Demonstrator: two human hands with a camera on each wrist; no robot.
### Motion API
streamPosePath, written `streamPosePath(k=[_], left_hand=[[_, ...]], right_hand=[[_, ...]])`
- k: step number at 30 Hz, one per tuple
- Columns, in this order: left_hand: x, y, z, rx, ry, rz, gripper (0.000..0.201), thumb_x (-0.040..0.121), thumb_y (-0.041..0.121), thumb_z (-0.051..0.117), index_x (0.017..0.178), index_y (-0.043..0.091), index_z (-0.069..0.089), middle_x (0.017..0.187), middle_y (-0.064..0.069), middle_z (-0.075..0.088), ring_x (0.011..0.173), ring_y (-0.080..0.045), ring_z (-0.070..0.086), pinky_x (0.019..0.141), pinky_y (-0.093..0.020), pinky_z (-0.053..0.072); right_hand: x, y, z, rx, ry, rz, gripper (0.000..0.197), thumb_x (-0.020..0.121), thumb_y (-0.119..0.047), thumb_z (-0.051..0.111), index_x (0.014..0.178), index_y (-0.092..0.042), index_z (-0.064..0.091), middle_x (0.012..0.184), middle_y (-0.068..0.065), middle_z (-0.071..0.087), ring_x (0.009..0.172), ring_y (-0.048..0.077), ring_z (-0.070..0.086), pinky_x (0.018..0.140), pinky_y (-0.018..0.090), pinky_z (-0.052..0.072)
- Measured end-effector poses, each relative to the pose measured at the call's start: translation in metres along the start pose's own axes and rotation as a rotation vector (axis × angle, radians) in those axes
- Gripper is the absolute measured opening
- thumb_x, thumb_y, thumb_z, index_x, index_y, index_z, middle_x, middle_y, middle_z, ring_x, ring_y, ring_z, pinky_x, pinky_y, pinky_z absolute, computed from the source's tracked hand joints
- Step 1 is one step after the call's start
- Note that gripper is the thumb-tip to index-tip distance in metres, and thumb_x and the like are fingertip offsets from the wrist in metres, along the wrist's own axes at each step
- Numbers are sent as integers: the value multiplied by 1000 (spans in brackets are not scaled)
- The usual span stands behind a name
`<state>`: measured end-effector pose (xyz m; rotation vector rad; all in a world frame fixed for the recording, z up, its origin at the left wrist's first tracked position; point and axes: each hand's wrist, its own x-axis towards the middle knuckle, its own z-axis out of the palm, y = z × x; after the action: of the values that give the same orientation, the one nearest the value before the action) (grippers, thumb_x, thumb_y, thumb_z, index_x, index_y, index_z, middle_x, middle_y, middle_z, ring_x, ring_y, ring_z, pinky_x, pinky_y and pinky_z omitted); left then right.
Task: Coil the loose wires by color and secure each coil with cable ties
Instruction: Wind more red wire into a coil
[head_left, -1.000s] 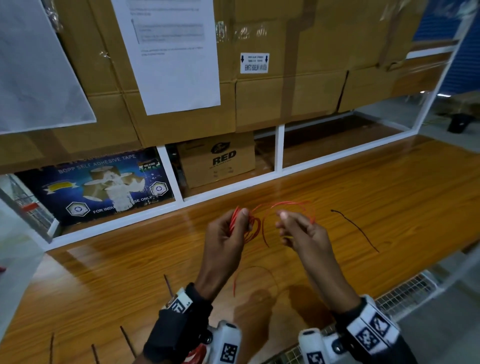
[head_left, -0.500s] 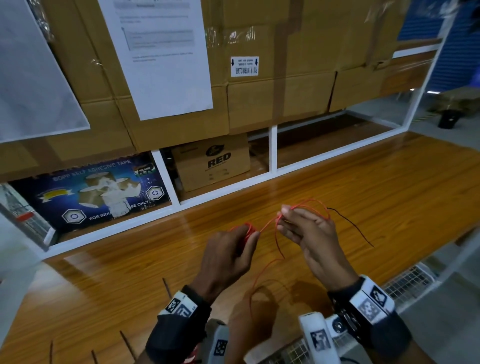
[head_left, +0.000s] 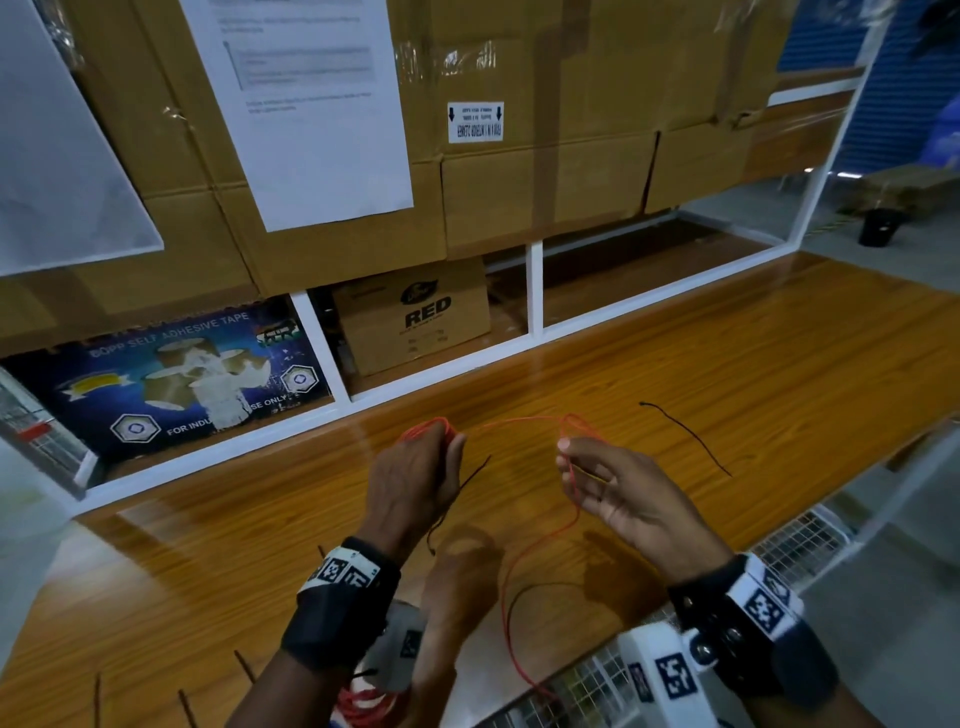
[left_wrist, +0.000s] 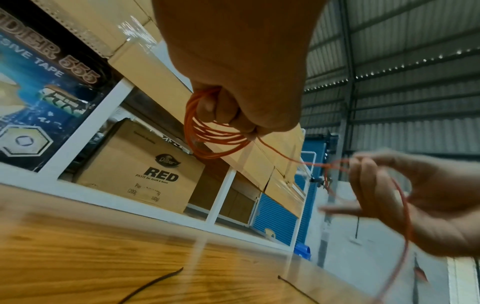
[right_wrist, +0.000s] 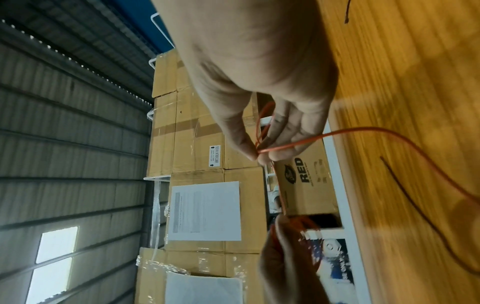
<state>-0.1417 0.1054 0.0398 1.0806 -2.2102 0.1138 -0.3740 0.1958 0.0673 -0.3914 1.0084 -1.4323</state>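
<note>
Item: red wire coil (left_wrist: 213, 139). We hold several finished loops in the left hand (head_left: 415, 483), fingers curled round the bundle, raised above the bench (head_left: 727, 374).

Item: red wire tail (head_left: 524, 571). It runs from the left grip across to the right hand (head_left: 623, 493), where thumb and forefinger pinch it narrowly, the other fingers relaxed. Below the right grip the tail hangs in a long slack curve to the near edge of the bench.

Item: black wires. One black wire (head_left: 685, 436) lies loose on the bench beyond and to the right of the right grip. A second dark strand (head_left: 457, 493) shows just below the left grip; whether we hold it or it lies on the bench, we cannot tell.

Progress, as we judge it: the red coil is partly wound, with a fair length of tail left to take in. No cable tie is on it. The black wires are uncoiled. A red bundle (head_left: 363, 701) shows under the left wrist, its state unclear.

Containers: open shelf behind the bench, beyond both grips. It holds a blue adhesive tape carton (head_left: 166, 374) and a brown box marked RED (head_left: 415, 317). Larger cardboard cartons (head_left: 545, 197) stack above, with a printed sheet (head_left: 311, 104) taped on.
</note>
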Motion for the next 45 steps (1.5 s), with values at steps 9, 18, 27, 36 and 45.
streamPosePath(k=[9,18,27,36,45], left_hand=[[2,3,-19,-121,-43,93,17,106,32,50,93,23,55,65,10,45,49,-4,36,47,-12,23],[15,46,-57,-873,-46,-117,25,104,16,51,82,10,60,63,1,50,54,-13,45,51,-24,36],[6,39,-22,-734,38,-252,24,105,21,53,83,15,61,69,-1,55,61,-25,52,53,-33,41],[10,44,-27,-742,79,-347,26,104,25,54,80,21,61,65,8,51,57,-6,47,52,-19,36],[17,46,-35,-418,103,-136,27,101,22,60,75,22,56,57,4,52,49,-13,46,45,-24,35]], right_hand=[[7,1,-25,-1121,270,-742,22,102,-14,60,119,-22,72,112,-4,70,97,7,61,76,17,49],[37,1,-39,-680,-363,19,14,98,-13,63,106,-15,74,93,-1,71,92,18,61,70,24,51],[4,31,-3,50,-811,241,22,92,-19,73,113,-11,74,87,5,70,86,23,69,74,34,57],[-14,59,9,403,-576,413,58,60,12,82,116,0,72,84,12,65,60,16,62,49,24,53],[-53,8,39,-309,-707,-188,14,96,-12,62,105,-8,72,102,11,72,86,19,69,70,25,56]])
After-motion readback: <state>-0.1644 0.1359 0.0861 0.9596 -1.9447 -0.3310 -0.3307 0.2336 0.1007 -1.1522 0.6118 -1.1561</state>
